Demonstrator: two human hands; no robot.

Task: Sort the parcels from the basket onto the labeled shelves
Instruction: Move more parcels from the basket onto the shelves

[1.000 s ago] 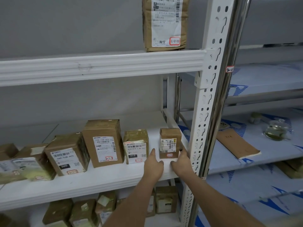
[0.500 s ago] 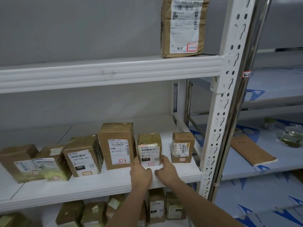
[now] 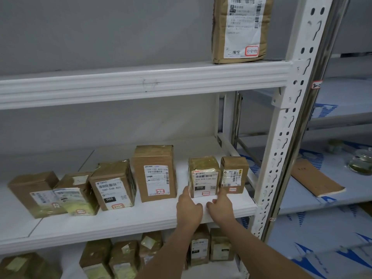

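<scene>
Two bare hands reach onto the front of a white middle shelf (image 3: 120,224). The fingers (image 3: 186,193) of the left hand (image 3: 189,210) touch the lower left corner of a small tape-wrapped parcel (image 3: 203,177), and the fingers (image 3: 222,193) of the right hand (image 3: 220,209) touch its lower right corner; the parcel blurs slightly, and whether the fingers truly grip it or only press its sides cannot be told. The parcel stands upright, label facing out, just beside a small brown parcel (image 3: 234,175) at the shelf's right end. To its left stand four more: a tall brown parcel (image 3: 155,174), a box marked 060 (image 3: 112,186), a tilted taped parcel (image 3: 77,196) and a brown box (image 3: 32,190) at the far left, making six on this shelf. One large parcel (image 3: 241,29) stands on the upper shelf (image 3: 141,83). Several more parcels, partly hidden by the forearms and the shelf edge, fill the lower shelf (image 3: 70,266). A perforated white upright (image 3: 285,127) closes the right side. Beyond it, on the next rack (image 3: 332,202), lie a flat brown envelope (image 3: 316,178) and a glass jar (image 3: 360,162).
</scene>
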